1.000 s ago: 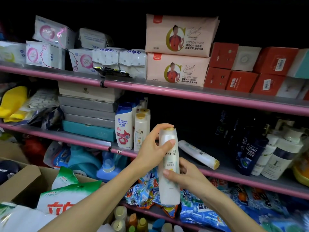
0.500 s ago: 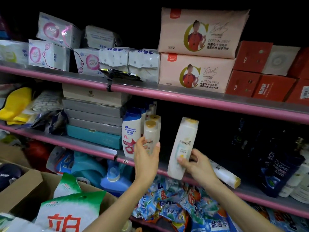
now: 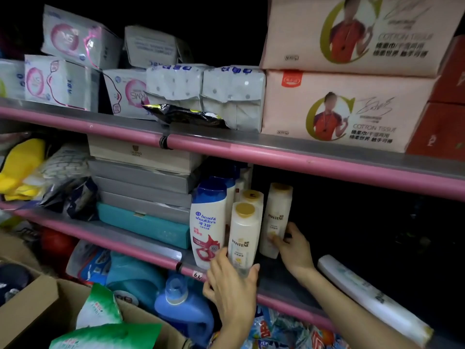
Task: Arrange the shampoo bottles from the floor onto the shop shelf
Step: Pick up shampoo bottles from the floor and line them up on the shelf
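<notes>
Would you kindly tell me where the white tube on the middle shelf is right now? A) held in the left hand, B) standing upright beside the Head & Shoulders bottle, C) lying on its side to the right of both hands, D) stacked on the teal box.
C: the white tube lies flat on the middle shelf, right of the right hand, untouched.

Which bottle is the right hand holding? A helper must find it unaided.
On the middle pink-edged shelf, right of the stacked grey boxes, stands a cluster of shampoo bottles. It is the rightmost Pantene bottle, gripped by the right hand: set deeper than the front Pantene bottle, against the dark gap.
</notes>
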`<state>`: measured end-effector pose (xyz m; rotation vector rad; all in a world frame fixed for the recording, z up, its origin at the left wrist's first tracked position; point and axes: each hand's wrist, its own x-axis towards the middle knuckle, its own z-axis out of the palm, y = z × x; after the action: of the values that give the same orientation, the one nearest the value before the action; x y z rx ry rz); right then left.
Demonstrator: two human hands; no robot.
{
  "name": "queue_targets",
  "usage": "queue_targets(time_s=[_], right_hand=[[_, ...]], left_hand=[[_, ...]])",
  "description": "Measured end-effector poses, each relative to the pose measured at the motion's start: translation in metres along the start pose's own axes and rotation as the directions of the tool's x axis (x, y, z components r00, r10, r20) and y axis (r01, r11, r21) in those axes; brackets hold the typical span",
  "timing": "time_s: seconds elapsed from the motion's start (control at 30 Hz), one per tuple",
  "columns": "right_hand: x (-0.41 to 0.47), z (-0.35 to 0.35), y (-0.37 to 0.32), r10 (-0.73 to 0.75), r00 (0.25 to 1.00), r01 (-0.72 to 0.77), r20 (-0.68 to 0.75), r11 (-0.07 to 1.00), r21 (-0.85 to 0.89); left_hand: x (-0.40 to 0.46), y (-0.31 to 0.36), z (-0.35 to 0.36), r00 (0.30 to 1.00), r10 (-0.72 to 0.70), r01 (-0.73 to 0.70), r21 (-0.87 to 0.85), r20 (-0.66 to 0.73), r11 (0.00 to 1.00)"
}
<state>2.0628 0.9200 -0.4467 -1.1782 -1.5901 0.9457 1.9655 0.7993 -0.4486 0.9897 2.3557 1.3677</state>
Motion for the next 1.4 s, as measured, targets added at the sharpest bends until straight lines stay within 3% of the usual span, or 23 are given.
queue_targets(time_s=[0.3,0.77,1.4], right_hand=[[0.016,0.015,0.014,-0.001,0.974,-0.016,0.226,0.997,0.071],[0.025,0.026,0.023,0.004,0.945,-0.016,0.326,0.999,0.034],[0.019,0.026,0.018,0.004,0.941,-0.002,0.338,1.000,-0.007]], left_hand=[[-0.003,-0.017,0.012,0.997,0.050,-0.052,-0.029,-0.056,0.998],[-0.003,-0.023,0.009,0.992,0.113,-0.114,-0.027,-0.053,0.993],[-0.004,-0.026,0.011,0.989,0.141,-0.142,-0.031,-0.051,0.989]])
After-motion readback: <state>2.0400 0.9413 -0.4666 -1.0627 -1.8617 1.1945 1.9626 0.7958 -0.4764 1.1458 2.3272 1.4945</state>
